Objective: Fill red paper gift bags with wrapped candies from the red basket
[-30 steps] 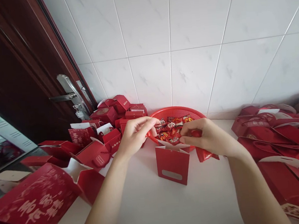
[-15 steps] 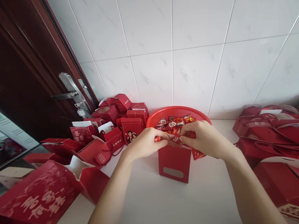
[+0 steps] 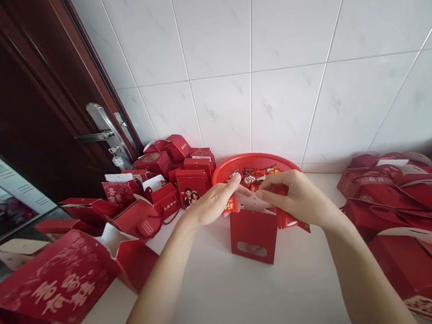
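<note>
A small red gift box (image 3: pixel 253 237) with a clear oval window stands upright on the white table, its pale top flaps raised. My left hand (image 3: pixel 215 202) is at the box's upper left, closed around a red-wrapped candy (image 3: pixel 230 205), with the thumb pointing up. On the other side, my right hand (image 3: pixel 296 195) is closed, thumb and forefinger pinched close to the flaps. Something red, seemingly another wrapped candy, shows between its fingers and palm. Under that hand lies a shiny red packet (image 3: pixel 288 220). Behind the box is a red plastic basket (image 3: pixel 253 157) of wrapped candies (image 3: pixel 251 179), partly hidden by my hands.
Several red gift boxes (image 3: pixel 159 202) crowd the left, with a large one printed with characters (image 3: pixel 60 281) in front. More red boxes (image 3: pixel 410 266) are piled at right. A tiled wall (image 3: pixel 222 106) rises behind, and a dark door (image 3: pixel 44 96) stands at left.
My left thumb has lifted and the left hand has turned, showing the candy's printed wrapper. My right hand keeps its pinch near the flaps. More of the red packet is visible below it.
</note>
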The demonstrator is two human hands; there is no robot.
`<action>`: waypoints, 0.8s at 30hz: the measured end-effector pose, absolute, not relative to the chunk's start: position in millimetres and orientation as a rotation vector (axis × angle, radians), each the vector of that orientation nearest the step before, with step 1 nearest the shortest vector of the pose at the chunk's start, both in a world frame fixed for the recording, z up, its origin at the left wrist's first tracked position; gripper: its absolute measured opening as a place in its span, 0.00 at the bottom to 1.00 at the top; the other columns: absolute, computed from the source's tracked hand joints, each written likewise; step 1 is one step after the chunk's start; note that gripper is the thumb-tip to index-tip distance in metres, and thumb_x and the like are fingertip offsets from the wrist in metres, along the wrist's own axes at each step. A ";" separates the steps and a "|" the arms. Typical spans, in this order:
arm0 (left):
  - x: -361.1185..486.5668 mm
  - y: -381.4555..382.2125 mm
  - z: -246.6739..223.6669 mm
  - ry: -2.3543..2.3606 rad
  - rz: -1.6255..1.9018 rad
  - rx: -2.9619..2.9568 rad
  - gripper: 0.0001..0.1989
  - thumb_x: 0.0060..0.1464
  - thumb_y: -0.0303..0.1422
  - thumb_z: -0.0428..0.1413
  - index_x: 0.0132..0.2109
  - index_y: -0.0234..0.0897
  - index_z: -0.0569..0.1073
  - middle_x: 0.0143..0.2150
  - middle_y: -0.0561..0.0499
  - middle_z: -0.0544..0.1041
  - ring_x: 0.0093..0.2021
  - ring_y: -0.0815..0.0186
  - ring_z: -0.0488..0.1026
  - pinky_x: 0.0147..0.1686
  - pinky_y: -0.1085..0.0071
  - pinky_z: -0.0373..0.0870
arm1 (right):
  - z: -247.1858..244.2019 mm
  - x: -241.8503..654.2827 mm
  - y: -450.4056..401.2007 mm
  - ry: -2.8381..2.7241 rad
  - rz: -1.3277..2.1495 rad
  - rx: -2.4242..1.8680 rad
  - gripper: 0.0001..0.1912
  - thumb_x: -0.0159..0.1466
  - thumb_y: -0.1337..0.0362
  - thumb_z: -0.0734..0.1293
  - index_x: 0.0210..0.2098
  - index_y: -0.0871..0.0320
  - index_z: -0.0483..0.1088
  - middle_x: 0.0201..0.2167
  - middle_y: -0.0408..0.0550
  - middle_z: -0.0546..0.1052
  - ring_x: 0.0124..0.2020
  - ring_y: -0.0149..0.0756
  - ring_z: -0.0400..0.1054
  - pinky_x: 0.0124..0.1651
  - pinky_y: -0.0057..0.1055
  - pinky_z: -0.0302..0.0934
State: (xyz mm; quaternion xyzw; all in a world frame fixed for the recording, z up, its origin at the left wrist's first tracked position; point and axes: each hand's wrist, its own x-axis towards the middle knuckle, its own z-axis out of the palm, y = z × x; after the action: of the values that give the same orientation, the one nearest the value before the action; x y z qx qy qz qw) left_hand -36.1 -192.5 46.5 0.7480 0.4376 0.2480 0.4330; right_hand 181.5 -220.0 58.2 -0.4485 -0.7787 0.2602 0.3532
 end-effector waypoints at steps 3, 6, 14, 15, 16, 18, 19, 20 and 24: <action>-31.8 -200.6 49.7 0.979 0.672 1.789 0.39 0.64 0.61 0.33 0.60 0.40 0.74 0.33 0.48 0.74 0.30 0.65 0.68 0.30 0.69 0.64 | 59.8 177.5 -223.5 -2.014 0.786 -1.069 0.12 0.65 0.61 0.66 0.29 0.57 0.77 0.24 0.42 0.75 0.24 0.28 0.63 0.28 0.28 0.56; -25.3 -210.1 52.1 0.926 0.723 1.739 0.37 0.65 0.59 0.33 0.65 0.44 0.68 0.41 0.47 0.73 0.33 0.65 0.69 0.34 0.68 0.66 | 60.1 171.6 -225.6 -2.016 0.863 -1.054 0.12 0.65 0.61 0.67 0.27 0.58 0.76 0.25 0.42 0.75 0.24 0.28 0.63 0.30 0.28 0.57; -15.5 -213.1 49.8 0.870 0.875 1.680 0.36 0.63 0.61 0.39 0.64 0.44 0.70 0.50 0.42 0.75 0.42 0.59 0.75 0.33 0.67 0.71 | 59.2 166.4 -227.7 -1.980 0.957 -0.982 0.09 0.63 0.62 0.68 0.28 0.58 0.75 0.26 0.44 0.76 0.27 0.30 0.67 0.31 0.28 0.60; -17.1 -211.2 49.7 0.852 0.905 1.683 0.35 0.63 0.60 0.41 0.63 0.44 0.72 0.50 0.42 0.76 0.43 0.58 0.75 0.35 0.67 0.72 | 59.8 167.7 -227.6 -1.944 0.976 -0.967 0.09 0.63 0.61 0.68 0.28 0.58 0.75 0.26 0.44 0.76 0.27 0.31 0.68 0.31 0.28 0.61; -19.3 -209.3 49.8 0.842 0.932 1.687 0.32 0.64 0.58 0.44 0.61 0.43 0.73 0.49 0.43 0.77 0.44 0.58 0.76 0.36 0.67 0.72 | 60.5 169.2 -227.4 -1.903 0.977 -0.960 0.10 0.64 0.60 0.68 0.29 0.58 0.75 0.26 0.44 0.76 0.27 0.32 0.69 0.31 0.28 0.62; -24.4 -206.0 50.9 0.854 0.972 1.695 0.27 0.63 0.53 0.51 0.59 0.43 0.75 0.45 0.45 0.79 0.41 0.60 0.76 0.38 0.66 0.72 | 62.3 173.1 -226.6 -1.818 0.921 -0.975 0.12 0.63 0.57 0.68 0.30 0.58 0.75 0.26 0.46 0.76 0.27 0.32 0.69 0.31 0.29 0.63; -26.8 -204.8 51.6 0.865 0.983 1.699 0.24 0.62 0.50 0.53 0.58 0.42 0.76 0.40 0.47 0.79 0.38 0.61 0.76 0.38 0.67 0.72 | 63.2 175.0 -226.1 -1.779 0.880 -0.988 0.13 0.63 0.55 0.69 0.30 0.59 0.76 0.27 0.46 0.76 0.27 0.32 0.69 0.30 0.29 0.62; -28.7 -203.8 52.2 0.870 0.993 1.697 0.22 0.62 0.47 0.55 0.57 0.41 0.76 0.35 0.49 0.78 0.34 0.63 0.76 0.37 0.68 0.71 | 64.0 176.8 -225.5 -1.744 0.848 -1.001 0.14 0.62 0.55 0.69 0.30 0.59 0.76 0.28 0.47 0.77 0.27 0.32 0.68 0.29 0.28 0.62; -29.9 -203.0 52.9 0.821 1.066 1.675 0.17 0.60 0.42 0.59 0.51 0.38 0.78 0.28 0.53 0.75 0.28 0.68 0.72 0.35 0.70 0.70 | 65.6 181.3 -224.4 -1.632 0.877 -0.989 0.14 0.61 0.54 0.71 0.31 0.60 0.76 0.29 0.49 0.78 0.28 0.33 0.69 0.28 0.28 0.62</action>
State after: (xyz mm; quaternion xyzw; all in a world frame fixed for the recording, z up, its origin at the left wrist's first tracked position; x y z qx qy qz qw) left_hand -29.9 -203.0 52.9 0.6854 0.3358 0.4364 0.4764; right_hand 181.3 -224.4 65.6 -0.4085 -0.6742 0.3622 0.4973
